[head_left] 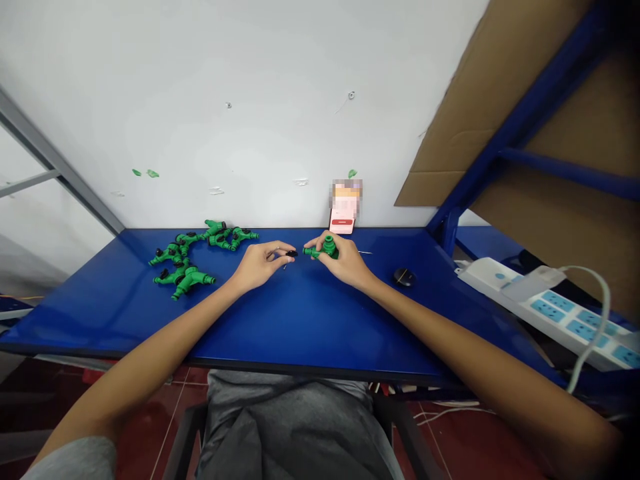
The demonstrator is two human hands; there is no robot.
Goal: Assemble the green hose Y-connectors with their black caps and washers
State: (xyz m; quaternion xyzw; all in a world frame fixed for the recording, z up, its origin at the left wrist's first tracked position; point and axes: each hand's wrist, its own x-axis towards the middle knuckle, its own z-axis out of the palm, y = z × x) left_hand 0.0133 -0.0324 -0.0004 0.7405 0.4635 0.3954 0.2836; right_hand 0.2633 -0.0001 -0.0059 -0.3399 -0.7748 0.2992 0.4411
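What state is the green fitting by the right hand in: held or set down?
Held: the right hand is closed around the green fitting.

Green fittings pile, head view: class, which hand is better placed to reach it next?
Left, probably: the left hand sits nearer the pile and pinches only a small black part, while the right hand is farther off, gripping a green fitting.

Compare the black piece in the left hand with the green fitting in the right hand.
The black piece is far smaller than the green fitting and dark, not green. The left hand pinches the piece; the right hand wraps the fitting. Both are hand-held, close but apart.
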